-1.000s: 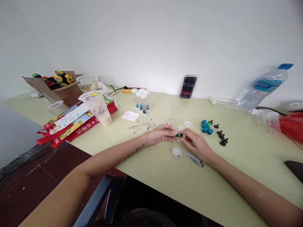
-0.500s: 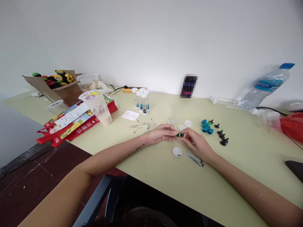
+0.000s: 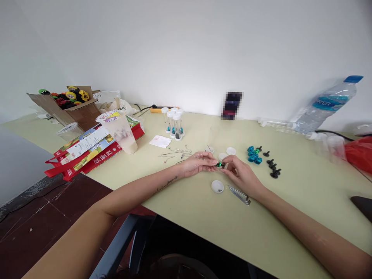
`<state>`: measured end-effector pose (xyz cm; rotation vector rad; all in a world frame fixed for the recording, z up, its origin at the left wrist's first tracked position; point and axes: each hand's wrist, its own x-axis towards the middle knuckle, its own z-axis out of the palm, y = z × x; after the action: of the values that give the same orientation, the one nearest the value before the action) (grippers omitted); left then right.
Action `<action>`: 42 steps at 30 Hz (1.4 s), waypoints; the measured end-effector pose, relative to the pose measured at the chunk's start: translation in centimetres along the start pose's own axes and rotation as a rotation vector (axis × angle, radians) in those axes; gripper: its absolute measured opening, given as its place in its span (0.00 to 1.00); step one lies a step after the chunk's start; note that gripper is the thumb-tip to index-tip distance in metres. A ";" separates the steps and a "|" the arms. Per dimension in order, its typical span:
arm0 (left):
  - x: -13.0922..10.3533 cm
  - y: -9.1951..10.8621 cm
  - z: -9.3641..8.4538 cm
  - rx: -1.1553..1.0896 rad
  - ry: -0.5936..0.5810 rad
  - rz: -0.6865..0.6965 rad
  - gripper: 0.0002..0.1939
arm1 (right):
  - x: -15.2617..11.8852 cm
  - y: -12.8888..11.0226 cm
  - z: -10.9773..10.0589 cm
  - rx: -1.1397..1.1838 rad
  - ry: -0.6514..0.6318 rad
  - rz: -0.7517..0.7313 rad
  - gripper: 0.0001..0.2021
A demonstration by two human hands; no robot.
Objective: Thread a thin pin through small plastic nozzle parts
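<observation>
Between both hands, just above the table, is a small shiny green and black part [image 3: 220, 164]. My left hand [image 3: 200, 164] pinches its left end, thumb on top. The fingertips of my right hand [image 3: 240, 174] close on its right end; the fingers hide much of it. Below them lies a white round cap [image 3: 217, 186] with tiny dark bits in it. Metal tweezers [image 3: 238, 195] rest beside my right wrist. Right of the hands are several shiny blue parts [image 3: 254, 155] and several black pegs with round bases [image 3: 272, 166].
Thin metal pins [image 3: 177, 151] and white paper [image 3: 160, 141] lie left of the hands. Capped clear tubes [image 3: 177, 126] stand behind. A tall drink cup [image 3: 122, 133], a red bag [image 3: 95, 153] and a cardboard box [image 3: 83, 114] occupy the left. A water bottle [image 3: 328, 104] leans at right.
The green and black part has turned slightly between my fingertips, with less of its right end showing. Both hands stay in nearly the same place.
</observation>
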<state>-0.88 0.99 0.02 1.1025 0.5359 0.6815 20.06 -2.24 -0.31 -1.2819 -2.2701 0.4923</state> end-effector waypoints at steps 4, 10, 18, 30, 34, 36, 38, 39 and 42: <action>-0.1 0.1 0.1 -0.002 -0.004 -0.002 0.16 | 0.0 -0.1 -0.1 -0.017 -0.016 -0.005 0.20; -0.2 0.3 0.2 0.013 -0.027 -0.012 0.16 | 0.1 -0.4 -0.4 -0.041 -0.073 -0.011 0.22; -0.1 0.2 0.1 0.005 -0.008 -0.017 0.17 | 0.0 -0.1 0.0 -0.034 -0.021 -0.026 0.19; -0.2 0.3 0.3 0.017 -0.038 -0.019 0.18 | 0.1 -0.3 -0.4 -0.080 -0.102 -0.085 0.23; -0.1 0.2 0.1 0.004 -0.014 -0.012 0.17 | 0.0 -0.2 -0.4 -0.079 -0.051 -0.052 0.20; 0.0 0.2 0.0 -0.007 -0.006 -0.008 0.17 | -0.1 -0.1 -0.2 -0.066 -0.018 -0.036 0.18; 0.0 0.2 0.0 -0.011 -0.009 -0.008 0.16 | -0.1 0.0 -0.1 -0.059 -0.013 -0.029 0.19; -0.1 0.2 0.0 -0.009 -0.012 -0.009 0.17 | -0.1 0.0 -0.1 -0.062 -0.015 -0.028 0.18; -0.1 0.3 0.2 0.010 -0.026 -0.020 0.18 | -0.1 0.0 -0.1 -0.079 -0.031 -0.048 0.20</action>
<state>-0.93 0.87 0.42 1.1129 0.5283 0.6465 20.16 -2.32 -0.25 -1.2622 -2.3613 0.4116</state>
